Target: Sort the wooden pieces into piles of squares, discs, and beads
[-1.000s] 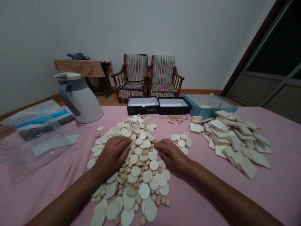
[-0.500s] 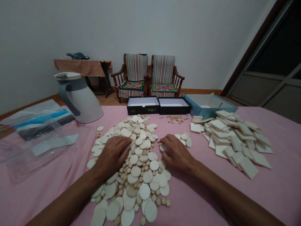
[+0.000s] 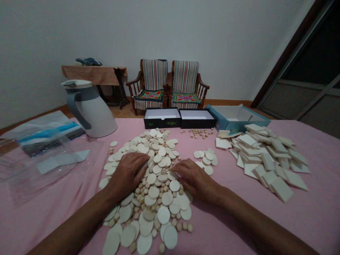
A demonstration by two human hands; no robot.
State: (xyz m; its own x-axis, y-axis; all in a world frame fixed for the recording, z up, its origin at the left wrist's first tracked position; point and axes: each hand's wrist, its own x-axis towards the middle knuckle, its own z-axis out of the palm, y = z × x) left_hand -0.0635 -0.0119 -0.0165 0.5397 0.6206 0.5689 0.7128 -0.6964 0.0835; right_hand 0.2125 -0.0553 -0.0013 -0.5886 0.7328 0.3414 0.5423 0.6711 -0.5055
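Observation:
Pale round wooden discs (image 3: 163, 215) of different sizes lie heaped before me, mixed with small wooden cubes (image 3: 145, 191). My left hand (image 3: 130, 171) rests on the heap's left side, fingers stretched out over the discs and holding nothing visible. At the heap's right edge is my right hand (image 3: 195, 179), its fingertips touching or just above a disc (image 3: 172, 176); the fingers look slightly bent and apart, with the thumb side partly hidden. Beyond that hand lies a smaller group of discs (image 3: 209, 156) on the pink cloth (image 3: 220, 226).
Square wooden tiles (image 3: 265, 156) are piled at the right. Several loose cubes (image 3: 200, 133) lie before two black box halves (image 3: 162, 123); a blue box (image 3: 231, 124) stands beside them. A white-grey jug (image 3: 95, 117) and clear plastic packaging (image 3: 53, 156) are on the left.
My right hand has moved left from the smaller disc group to the heap's edge. More discs show in that group now. My left hand has stayed in place.

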